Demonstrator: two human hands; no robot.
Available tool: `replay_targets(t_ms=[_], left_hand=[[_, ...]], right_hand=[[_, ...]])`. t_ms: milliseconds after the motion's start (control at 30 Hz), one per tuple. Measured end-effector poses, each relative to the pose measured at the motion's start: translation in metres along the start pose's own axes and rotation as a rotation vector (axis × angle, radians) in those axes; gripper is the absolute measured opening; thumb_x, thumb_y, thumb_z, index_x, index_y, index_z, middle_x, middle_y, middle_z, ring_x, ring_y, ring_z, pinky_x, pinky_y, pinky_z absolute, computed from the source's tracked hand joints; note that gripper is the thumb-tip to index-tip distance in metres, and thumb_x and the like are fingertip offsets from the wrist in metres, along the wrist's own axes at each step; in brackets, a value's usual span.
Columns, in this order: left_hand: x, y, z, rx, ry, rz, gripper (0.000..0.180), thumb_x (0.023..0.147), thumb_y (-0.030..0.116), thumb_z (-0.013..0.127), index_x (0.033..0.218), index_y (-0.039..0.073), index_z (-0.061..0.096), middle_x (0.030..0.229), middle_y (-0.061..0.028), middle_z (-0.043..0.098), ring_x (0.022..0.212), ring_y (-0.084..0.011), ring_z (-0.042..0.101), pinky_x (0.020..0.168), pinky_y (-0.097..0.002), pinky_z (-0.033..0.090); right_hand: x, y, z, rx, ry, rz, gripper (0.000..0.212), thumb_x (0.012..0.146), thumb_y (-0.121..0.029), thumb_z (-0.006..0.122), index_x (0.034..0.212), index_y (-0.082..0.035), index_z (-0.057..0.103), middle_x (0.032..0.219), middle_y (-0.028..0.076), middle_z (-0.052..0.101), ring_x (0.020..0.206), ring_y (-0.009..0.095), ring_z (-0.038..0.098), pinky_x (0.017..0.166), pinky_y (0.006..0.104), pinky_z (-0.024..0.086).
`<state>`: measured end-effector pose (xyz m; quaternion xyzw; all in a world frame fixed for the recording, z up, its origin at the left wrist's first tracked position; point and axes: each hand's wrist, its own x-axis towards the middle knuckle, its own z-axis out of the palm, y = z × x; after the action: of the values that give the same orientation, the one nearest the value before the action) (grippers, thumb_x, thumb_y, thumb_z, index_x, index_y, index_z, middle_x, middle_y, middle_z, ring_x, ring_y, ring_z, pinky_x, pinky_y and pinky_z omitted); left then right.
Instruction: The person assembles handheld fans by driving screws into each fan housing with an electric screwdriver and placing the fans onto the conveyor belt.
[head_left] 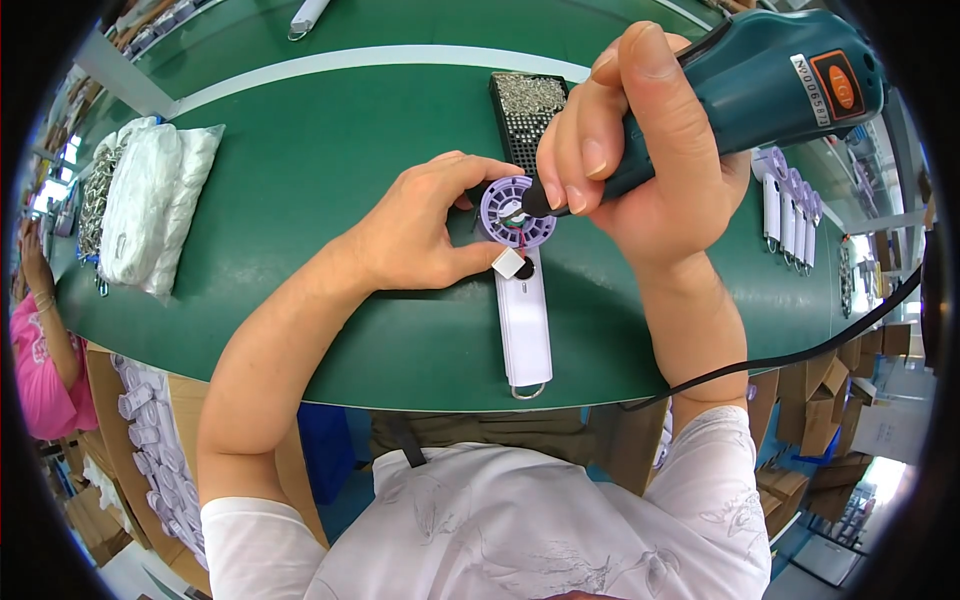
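Teal electric screwdriver (pixel 770 85), gripped in the person's right hand (pixel 650 165), points into the round lavender head (pixel 541 232) of a handheld fan (pixel 525 325) lying on the green counter (pixel 300 150), just nearer than a black tray (pixel 528 140), while the left hand (pixel 425 225) clasps the head's left side between thumb and fingers.

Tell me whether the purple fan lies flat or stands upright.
The fan lies flat: its pale handle stretches along the green table, and its round head faces up, the power screwdriver pointing at it.
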<state>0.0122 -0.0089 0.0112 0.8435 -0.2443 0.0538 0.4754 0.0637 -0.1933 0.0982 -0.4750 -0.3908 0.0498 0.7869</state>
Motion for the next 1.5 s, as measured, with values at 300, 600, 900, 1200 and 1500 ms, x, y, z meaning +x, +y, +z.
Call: replay_targets(t_ms=[300, 600, 900, 1200, 1500], left_hand=[[0.0, -0.001, -0.001, -0.024, -0.001, -0.003, 0.057, 0.071, 0.014, 0.081, 0.123, 0.001, 0.063, 0.105, -0.0166, 0.067, 0.095, -0.0317, 0.064, 0.083, -0.0385, 0.055], [-0.002, -0.004, 0.0, -0.089, -0.014, -0.025, 0.053, 0.07, 0.014, 0.081, 0.118, 0.001, 0.064, 0.101, -0.0151, 0.068, 0.093, -0.0315, 0.063, 0.081, -0.039, 0.054], [0.0, -0.001, 0.0, -0.271, -0.003, -0.066, 0.027, 0.073, -0.002, 0.074, 0.096, 0.002, 0.059, 0.087, -0.0056, 0.065, 0.081, -0.019, 0.066, 0.077, -0.033, 0.054], [0.002, -0.002, 0.001, -0.219, -0.008, -0.03, 0.03, 0.072, 0.0, 0.075, 0.097, 0.002, 0.058, 0.086, -0.0052, 0.065, 0.081, -0.0202, 0.065, 0.077, -0.033, 0.053], [0.0, -0.002, 0.002, 0.0, 0.022, 0.051, 0.058, 0.071, 0.013, 0.081, 0.126, 0.004, 0.064, 0.103, -0.013, 0.068, 0.091, -0.0262, 0.064, 0.079, -0.0348, 0.054]], right_hand=[[-0.001, 0.005, 0.006, 0.002, 0.011, 0.007, 0.022, 0.106, -0.016, 0.05, 0.1, 0.003, 0.058, 0.058, 0.008, 0.051, 0.04, 0.017, 0.049, 0.041, 0.0343, 0.045], [-0.008, 0.02, 0.017, -0.215, -0.024, -0.043, 0.003, 0.098, 0.001, 0.061, 0.096, 0.003, 0.06, 0.057, 0.007, 0.057, 0.041, 0.013, 0.052, 0.04, 0.029, 0.045], [-0.008, 0.026, 0.022, -0.239, -0.061, 0.045, 0.015, 0.093, -0.006, 0.072, 0.084, -0.002, 0.061, 0.057, 0.003, 0.058, 0.043, 0.009, 0.054, 0.041, 0.0242, 0.041], [-0.008, 0.023, 0.024, -0.185, -0.055, 0.046, 0.012, 0.092, -0.004, 0.072, 0.086, 0.0, 0.062, 0.059, 0.002, 0.059, 0.044, 0.008, 0.053, 0.042, 0.0236, 0.042], [-0.004, -0.036, -0.042, -0.179, -0.029, -0.24, 0.018, 0.106, -0.013, 0.049, 0.109, 0.001, 0.06, 0.061, 0.005, 0.053, 0.042, 0.017, 0.048, 0.043, 0.0339, 0.044]])
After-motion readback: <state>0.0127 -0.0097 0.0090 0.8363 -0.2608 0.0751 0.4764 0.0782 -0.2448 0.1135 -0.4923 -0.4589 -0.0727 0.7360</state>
